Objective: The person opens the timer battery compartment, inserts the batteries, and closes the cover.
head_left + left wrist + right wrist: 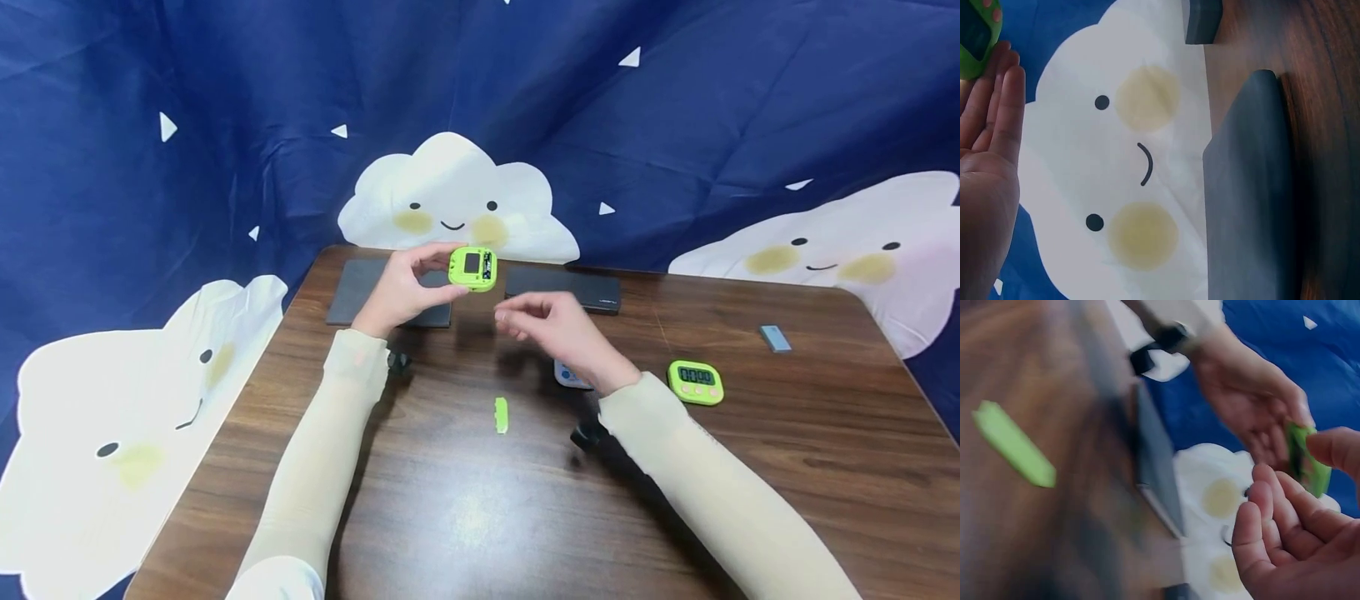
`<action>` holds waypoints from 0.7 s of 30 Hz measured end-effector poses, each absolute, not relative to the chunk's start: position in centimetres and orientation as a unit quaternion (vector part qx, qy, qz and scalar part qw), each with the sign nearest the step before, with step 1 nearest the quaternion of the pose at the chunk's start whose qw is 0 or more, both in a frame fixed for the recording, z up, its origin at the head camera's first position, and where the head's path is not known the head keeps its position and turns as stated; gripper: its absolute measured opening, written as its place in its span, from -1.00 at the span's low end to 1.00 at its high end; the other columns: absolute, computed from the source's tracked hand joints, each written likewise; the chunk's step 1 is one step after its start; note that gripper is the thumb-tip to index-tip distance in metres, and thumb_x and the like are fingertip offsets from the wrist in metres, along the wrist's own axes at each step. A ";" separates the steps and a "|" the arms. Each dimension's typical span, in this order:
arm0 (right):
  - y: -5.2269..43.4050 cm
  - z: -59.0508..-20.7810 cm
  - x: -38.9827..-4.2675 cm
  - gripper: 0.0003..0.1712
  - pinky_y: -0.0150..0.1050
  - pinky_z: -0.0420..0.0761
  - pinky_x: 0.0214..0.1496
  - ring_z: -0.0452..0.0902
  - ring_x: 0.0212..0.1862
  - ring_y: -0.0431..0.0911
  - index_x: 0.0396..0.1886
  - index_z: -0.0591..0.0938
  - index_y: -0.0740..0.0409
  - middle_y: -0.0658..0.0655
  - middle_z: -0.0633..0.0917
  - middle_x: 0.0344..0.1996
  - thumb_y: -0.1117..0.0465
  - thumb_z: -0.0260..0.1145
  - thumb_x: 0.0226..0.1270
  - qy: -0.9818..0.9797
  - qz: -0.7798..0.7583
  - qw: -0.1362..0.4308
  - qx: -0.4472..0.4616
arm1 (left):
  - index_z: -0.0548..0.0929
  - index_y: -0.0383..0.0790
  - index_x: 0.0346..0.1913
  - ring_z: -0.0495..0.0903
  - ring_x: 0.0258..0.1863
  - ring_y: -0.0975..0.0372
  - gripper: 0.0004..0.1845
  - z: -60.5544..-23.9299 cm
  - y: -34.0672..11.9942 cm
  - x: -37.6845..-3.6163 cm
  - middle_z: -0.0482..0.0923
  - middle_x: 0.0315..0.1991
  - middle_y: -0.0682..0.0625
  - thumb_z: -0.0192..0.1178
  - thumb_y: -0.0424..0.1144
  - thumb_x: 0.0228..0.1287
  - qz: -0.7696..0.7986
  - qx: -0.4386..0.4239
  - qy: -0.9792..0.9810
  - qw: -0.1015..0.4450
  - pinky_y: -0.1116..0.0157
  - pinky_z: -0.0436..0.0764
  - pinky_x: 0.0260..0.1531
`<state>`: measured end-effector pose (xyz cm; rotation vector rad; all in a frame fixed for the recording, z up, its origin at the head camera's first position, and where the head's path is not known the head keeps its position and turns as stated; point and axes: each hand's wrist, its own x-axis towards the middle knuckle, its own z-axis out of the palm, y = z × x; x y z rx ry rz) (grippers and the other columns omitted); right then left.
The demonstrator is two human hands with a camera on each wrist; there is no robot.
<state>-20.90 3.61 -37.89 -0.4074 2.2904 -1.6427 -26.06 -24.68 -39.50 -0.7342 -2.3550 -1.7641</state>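
My left hand [405, 287] pinches a green digital timer [465, 260] above the table, its back turned towards me. An uncovered battery slot [487, 266] shows dark and silvery parts on that back. The left wrist view catches the timer's screen side [975, 37] beyond straight fingers. Just right of and below the timer is my right hand [558, 329], fingers loosely bent. In the right wrist view, thumb and fingers of this hand [1297, 531] stand apart with nothing visible between them. A green battery cover [501, 414] lies on the table below the hands.
Another green timer [696, 382] lies screen up on the wooden table [420, 500], right of my right forearm. A white-and-blue device [572, 376] is partly hidden under that hand. A small blue block [775, 338] lies farther right. At the back are a dark flat pad [352, 292] and a black box [600, 292].
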 end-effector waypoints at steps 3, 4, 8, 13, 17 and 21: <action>3.6 -39.3 -19.5 -0.61 -0.32 0.75 0.05 0.79 -0.04 -0.08 0.20 0.84 0.17 0.18 0.91 -0.03 0.07 0.53 0.53 0.796 -0.558 0.175 -0.158 | 0.74 -0.21 0.41 0.80 0.06 0.17 -0.36 -39.5 -24.8 -26.1 0.81 0.24 -0.21 0.62 -0.40 0.26 -0.587 -0.243 -0.770 0.058 0.36 0.70 0.25; 3.6 -39.8 -19.1 -0.59 -0.33 0.75 0.06 0.80 -0.05 -0.11 0.21 0.83 0.21 0.15 0.91 -0.04 0.09 0.54 0.50 0.794 -0.555 0.186 -0.163 | 0.74 -0.23 0.42 0.80 0.05 0.17 -0.37 -39.5 -24.8 -26.1 0.80 0.24 -0.23 0.61 -0.41 0.26 -0.588 -0.246 -0.768 0.059 0.36 0.70 0.25; 3.9 -42.2 -17.6 -0.49 -0.41 0.70 0.00 0.72 -0.09 -0.14 0.23 0.76 0.36 0.13 0.84 -0.11 0.21 0.61 0.37 0.792 -0.538 0.227 -0.179 | 0.73 -0.25 0.42 0.80 0.06 0.18 -0.37 -39.6 -24.9 -26.1 0.80 0.25 -0.24 0.60 -0.41 0.27 -0.590 -0.252 -0.765 0.058 0.34 0.72 0.27; 4.4 -44.3 -16.3 -0.49 -0.41 0.59 -0.06 0.59 -0.12 -0.14 0.15 0.77 0.25 0.11 0.74 -0.15 0.21 0.71 0.24 0.829 -0.466 0.241 -0.191 | 0.73 -0.20 0.43 0.80 0.07 0.18 -0.36 -39.7 -25.1 -26.2 0.81 0.23 -0.20 0.62 -0.39 0.27 -0.590 -0.248 -0.767 0.052 0.23 0.73 0.31; 4.4 -44.7 -15.6 -0.46 -0.35 0.55 -0.01 0.57 -0.09 -0.15 0.10 0.78 0.11 0.03 0.73 -0.15 0.14 0.78 0.14 0.868 -0.396 0.208 -0.215 | 0.73 -0.20 0.43 0.80 0.08 0.19 -0.36 -39.7 -25.1 -26.2 0.81 0.20 -0.23 0.61 -0.39 0.28 -0.592 -0.247 -0.765 0.052 0.25 0.73 0.31; 4.1 -45.2 -15.1 -0.44 -0.28 0.54 0.00 0.55 -0.09 -0.14 0.05 0.78 0.07 -0.03 0.71 -0.19 0.11 0.81 0.04 0.890 -0.348 0.149 -0.256 | 0.72 -0.25 0.44 0.80 0.07 0.21 -0.36 -39.6 -25.2 -26.1 0.81 0.19 -0.28 0.59 -0.43 0.29 -0.596 -0.251 -0.761 0.056 0.33 0.73 0.26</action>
